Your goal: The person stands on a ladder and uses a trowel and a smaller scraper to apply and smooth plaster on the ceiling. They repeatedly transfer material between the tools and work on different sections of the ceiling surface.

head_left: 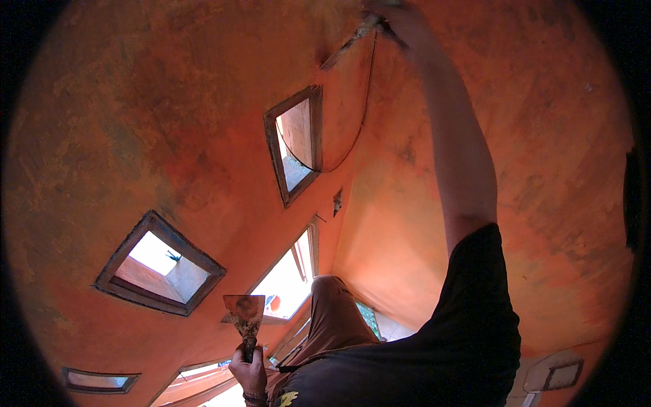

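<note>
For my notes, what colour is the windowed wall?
The wall is orange with darker patches (head view).

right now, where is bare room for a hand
Bare orange wall: right of the raised right arm, left of the upper brown-framed window. Crowded: right hand, long mottled tool, thin dark cable; left hand, stained flat scraper.

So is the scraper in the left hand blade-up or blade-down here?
Blade-up: the scraper shows its wide end on top, narrow end in the left hand.

Dim interior light; glaring windows [290,279]; fisheye curvature
</note>
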`<action>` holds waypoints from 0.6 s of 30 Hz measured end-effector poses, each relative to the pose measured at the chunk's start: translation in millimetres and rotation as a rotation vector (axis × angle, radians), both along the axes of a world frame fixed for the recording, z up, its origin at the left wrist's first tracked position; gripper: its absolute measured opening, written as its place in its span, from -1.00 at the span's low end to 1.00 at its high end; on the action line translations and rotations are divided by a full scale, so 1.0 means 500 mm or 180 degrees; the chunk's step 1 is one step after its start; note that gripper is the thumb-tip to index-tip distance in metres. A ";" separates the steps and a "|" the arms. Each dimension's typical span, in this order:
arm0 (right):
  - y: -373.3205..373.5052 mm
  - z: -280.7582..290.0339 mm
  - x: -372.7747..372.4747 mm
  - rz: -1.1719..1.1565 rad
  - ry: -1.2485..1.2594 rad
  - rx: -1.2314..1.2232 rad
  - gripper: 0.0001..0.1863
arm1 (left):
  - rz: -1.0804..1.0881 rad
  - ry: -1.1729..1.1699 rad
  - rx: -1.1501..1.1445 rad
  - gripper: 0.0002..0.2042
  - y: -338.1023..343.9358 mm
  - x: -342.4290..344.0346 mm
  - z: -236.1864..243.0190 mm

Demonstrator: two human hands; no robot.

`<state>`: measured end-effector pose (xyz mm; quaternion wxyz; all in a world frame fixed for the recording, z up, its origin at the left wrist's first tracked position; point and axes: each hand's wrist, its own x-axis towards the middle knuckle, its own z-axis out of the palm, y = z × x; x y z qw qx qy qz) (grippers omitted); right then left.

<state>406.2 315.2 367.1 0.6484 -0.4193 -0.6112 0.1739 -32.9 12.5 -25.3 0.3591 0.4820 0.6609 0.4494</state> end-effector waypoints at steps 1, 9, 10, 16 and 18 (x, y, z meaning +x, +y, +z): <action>-0.004 -0.001 0.011 0.0001 -0.0018 -0.0006 -0.84 | 0.0005 -0.0030 0.0004 -0.82 -0.001 0.000 0.000; -0.019 -0.042 -0.004 -0.0192 -0.0331 -0.0365 -0.76 | -0.0005 0.0029 0.0002 -0.81 0.000 0.002 0.002; -0.011 -0.047 -0.006 -0.0183 -0.0307 -0.0313 -0.75 | -0.0009 0.0060 -0.0009 -0.81 0.001 0.003 0.004; 0.005 -0.031 -0.035 -0.0358 -0.0366 -0.0176 -0.74 | 0.0042 0.0058 0.0024 -0.81 -0.002 -0.001 -0.003; 0.009 -0.019 -0.042 -0.0442 -0.0258 -0.0036 -0.77 | 0.0036 0.0085 -0.0016 -0.81 -0.003 -0.001 -0.003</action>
